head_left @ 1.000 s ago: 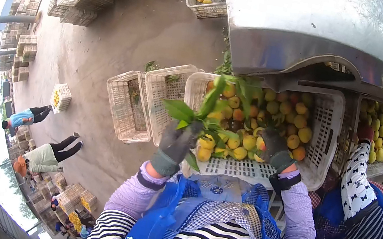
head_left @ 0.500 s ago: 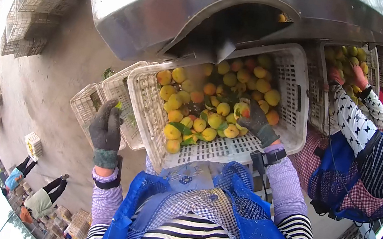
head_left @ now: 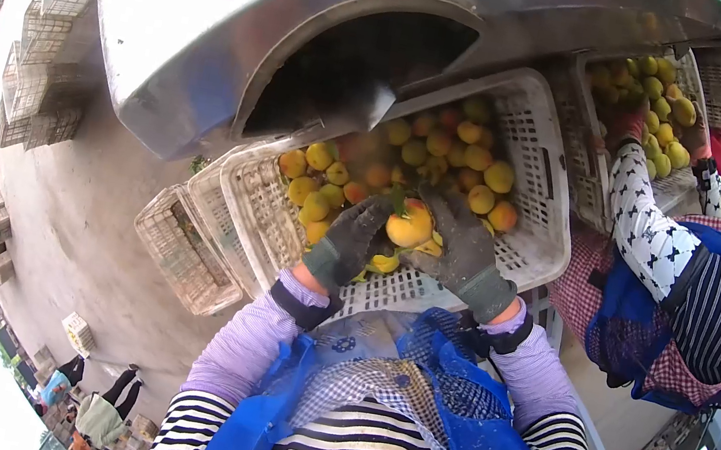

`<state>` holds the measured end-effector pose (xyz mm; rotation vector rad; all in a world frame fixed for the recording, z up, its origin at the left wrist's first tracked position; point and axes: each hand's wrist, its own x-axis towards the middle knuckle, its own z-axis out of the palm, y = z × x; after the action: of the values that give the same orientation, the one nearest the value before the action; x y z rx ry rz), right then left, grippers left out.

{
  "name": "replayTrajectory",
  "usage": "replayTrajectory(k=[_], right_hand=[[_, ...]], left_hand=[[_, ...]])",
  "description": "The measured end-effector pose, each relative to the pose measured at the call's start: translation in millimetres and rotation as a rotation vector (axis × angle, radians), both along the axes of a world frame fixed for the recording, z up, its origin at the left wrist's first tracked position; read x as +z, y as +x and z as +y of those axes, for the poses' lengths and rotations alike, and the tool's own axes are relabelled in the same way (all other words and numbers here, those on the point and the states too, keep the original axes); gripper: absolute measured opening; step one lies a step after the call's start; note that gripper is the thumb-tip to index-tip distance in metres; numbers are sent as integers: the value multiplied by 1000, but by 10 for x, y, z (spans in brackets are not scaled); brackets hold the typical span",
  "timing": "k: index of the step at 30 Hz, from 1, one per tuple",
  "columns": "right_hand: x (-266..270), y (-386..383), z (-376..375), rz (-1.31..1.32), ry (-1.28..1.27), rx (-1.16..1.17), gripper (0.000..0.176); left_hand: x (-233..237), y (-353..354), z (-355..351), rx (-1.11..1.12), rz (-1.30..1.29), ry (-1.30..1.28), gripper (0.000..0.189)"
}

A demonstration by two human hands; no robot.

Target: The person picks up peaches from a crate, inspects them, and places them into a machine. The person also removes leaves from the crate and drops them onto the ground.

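Note:
Both of my hands wear dark grey gloves and meet over a white plastic crate (head_left: 560,230) that holds many yellow-orange peaches (head_left: 439,143). Between them is one yellow-orange peach (head_left: 410,224) with leaves beside it. My right hand (head_left: 462,247) is closed on the peach from the right, its fingertips partly hidden behind the fruit. From the left, my left hand (head_left: 353,238) has its fingers curled against the same peach. A yellowish leaf (head_left: 384,263) hangs just below the fruit.
A metal machine housing (head_left: 248,44) with a dark opening overhangs the crate's far side. Other crates (head_left: 184,253) stand at the left. A co-worker (head_left: 663,238) reaches into another peach crate on the right. More people and stacked crates (head_left: 54,59) are farther off.
My left hand has moved right from outside the crate to the peach. My right hand has brought the peach nearer and leftward. The green scrap at my left fingertips is no longer visible.

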<state>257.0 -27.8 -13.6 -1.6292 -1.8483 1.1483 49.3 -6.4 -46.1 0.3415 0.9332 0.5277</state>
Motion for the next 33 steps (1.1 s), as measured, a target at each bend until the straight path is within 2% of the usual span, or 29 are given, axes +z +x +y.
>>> replayTrajectory(k=[2,5,8,10,12,13,14,15,16,18,21,23,25,26,27,28,29,30,31,33], right_hand=[[92,-142,78,-84,122,-50,92],[279,-380,212,37,218,-176,84],[497,-445,381,109,284,-207,76],[743,-528,659,18,495,-204,70],[750,-576,891,-82,595,-186,64],[568,-597,995,-134,597,-164,62],[425,-616,1025,-189,579,-142,59],[353,-657,1037,-248,666,-158,55],[266,-682,1098,-212,707,-146,53],[120,-715,1315,-138,786,-122,50],[287,-764,1612,-199,716,-134,42],[390,-537,1519,-35,469,-150,36],[257,-258,1358,-71,516,-141,35],[-13,-63,1199,-193,452,-104,33],[-272,82,1065,-354,222,-47,31],[-531,227,931,-533,1,48,29],[-747,310,824,-729,-395,160,27],[-910,355,612,-752,-421,239,25],[-1070,400,400,-771,-445,319,23],[-1955,395,-105,-800,-393,372,32]], left_hand=[[64,-65,98,-42,105,19,45],[379,-91,263,53,222,126,45],[597,-82,258,232,236,378,45],[814,-98,284,396,114,395,45],[797,-293,212,377,55,359,46],[742,-263,217,401,183,373,44],[682,-287,129,396,186,292,43],[603,-315,9,390,190,210,43],[533,-337,-80,384,193,129,42],[427,-357,-129,361,211,125,40],[226,-319,-44,379,245,132,39],[-180,-180,-94,314,436,229,41],[-799,-70,-161,82,697,330,45],[-1215,-25,-204,-121,856,379,48],[-1430,44,-247,-330,1009,430,51],[-1442,180,-284,-515,1047,505,51],[-1429,330,-321,-706,1083,583,51],[-1435,461,-369,-899,1111,661,52],[-1518,538,-479,-910,1097,688,51],[-1731,557,-638,-910,1101,749,50]])
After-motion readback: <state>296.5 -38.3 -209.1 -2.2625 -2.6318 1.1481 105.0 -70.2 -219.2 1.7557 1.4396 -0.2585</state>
